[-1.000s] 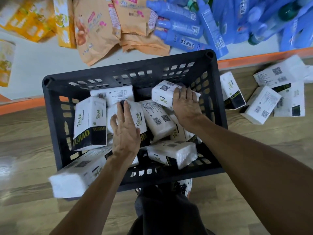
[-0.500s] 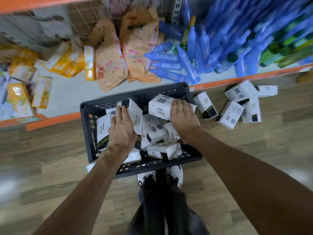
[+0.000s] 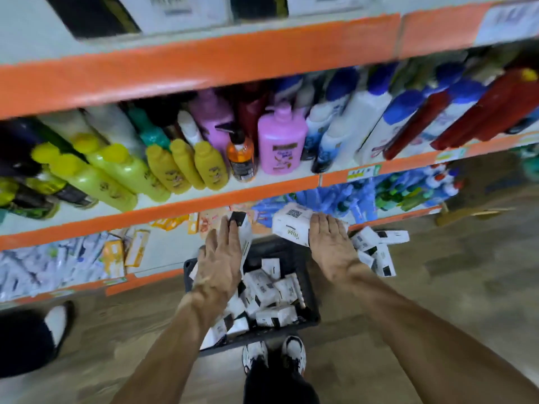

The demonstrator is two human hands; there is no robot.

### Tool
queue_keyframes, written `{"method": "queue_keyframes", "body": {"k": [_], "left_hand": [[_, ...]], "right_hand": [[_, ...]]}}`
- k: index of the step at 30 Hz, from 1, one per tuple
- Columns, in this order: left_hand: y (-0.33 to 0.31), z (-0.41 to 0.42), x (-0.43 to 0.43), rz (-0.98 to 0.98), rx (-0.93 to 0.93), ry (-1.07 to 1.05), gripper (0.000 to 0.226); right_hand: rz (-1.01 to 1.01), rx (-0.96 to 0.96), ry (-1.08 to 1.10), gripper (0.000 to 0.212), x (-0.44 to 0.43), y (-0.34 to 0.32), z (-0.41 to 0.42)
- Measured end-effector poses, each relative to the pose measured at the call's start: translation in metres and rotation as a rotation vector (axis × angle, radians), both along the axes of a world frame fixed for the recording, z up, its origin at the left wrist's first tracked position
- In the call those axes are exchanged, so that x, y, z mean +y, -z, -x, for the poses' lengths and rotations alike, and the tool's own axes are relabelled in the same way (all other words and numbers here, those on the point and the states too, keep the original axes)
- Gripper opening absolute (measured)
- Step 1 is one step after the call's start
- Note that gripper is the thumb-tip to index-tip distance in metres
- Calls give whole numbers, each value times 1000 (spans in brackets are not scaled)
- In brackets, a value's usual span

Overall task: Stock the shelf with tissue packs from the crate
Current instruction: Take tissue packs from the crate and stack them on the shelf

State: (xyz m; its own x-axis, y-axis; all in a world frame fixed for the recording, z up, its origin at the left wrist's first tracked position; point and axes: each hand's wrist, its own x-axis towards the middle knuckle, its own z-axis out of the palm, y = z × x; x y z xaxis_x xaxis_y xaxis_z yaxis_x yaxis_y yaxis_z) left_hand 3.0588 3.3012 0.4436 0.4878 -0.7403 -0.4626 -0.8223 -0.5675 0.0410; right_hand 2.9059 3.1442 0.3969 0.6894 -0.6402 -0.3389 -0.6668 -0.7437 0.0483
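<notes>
A black plastic crate (image 3: 309, 290) sits on the wood floor at my feet, holding several white tissue packs (image 3: 264, 288). My left hand (image 3: 218, 263) is raised above the crate and grips one white pack with a black end (image 3: 244, 233). My right hand (image 3: 332, 247) grips another white pack with a QR code (image 3: 291, 225). Both packs hang in front of the lower shelves. The top shelf (image 3: 204, 59) with an orange edge holds large white and black packs (image 3: 175, 7).
The middle shelf (image 3: 262, 193) carries yellow, pink, white and red bottles. The bottom shelf has blue bottles and orange packets. Several tissue packs (image 3: 379, 249) lie on the floor right of the crate. Another person's dark leg and shoe (image 3: 35, 333) stand at the left.
Both hands lifted a tissue pack each up out of the crate. My view has risen and tilted up, so the upper shelves now show.
</notes>
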Motion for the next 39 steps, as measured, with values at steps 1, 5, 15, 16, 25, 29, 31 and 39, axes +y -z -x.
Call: {"method": "queue_keyframes", "body": {"k": [1,5,15,16,25,29,31,39], "left_hand": [[-23,3,-2,-6,-7,19,81],[-104,11,-8,-2,-67,47,79],[-243,15,-25,142,-99,-16,75],[-253,15,-26,150,-87,-27,72],[-313,-13,-29,299,-75,-88,76],[-332,-38,-27,363,-103,-100,72],[-343,-48,-28,384,-113,-131,70],[-378,-109,-37,513,-103,-203,61]], "right_hand": [[-5,1,7,61,-1,-22,2],[130,-116,-4,64,-8,-101,7],[181,-150,-83,83,-27,-262,18],[209,-154,-110,84,-30,-272,20],[193,-131,-230,59,-45,-341,21],[175,-132,-314,58,-60,-371,10],[220,-187,-327,59,-69,-387,1],[434,-375,-354,69,-94,-426,-50]]}}
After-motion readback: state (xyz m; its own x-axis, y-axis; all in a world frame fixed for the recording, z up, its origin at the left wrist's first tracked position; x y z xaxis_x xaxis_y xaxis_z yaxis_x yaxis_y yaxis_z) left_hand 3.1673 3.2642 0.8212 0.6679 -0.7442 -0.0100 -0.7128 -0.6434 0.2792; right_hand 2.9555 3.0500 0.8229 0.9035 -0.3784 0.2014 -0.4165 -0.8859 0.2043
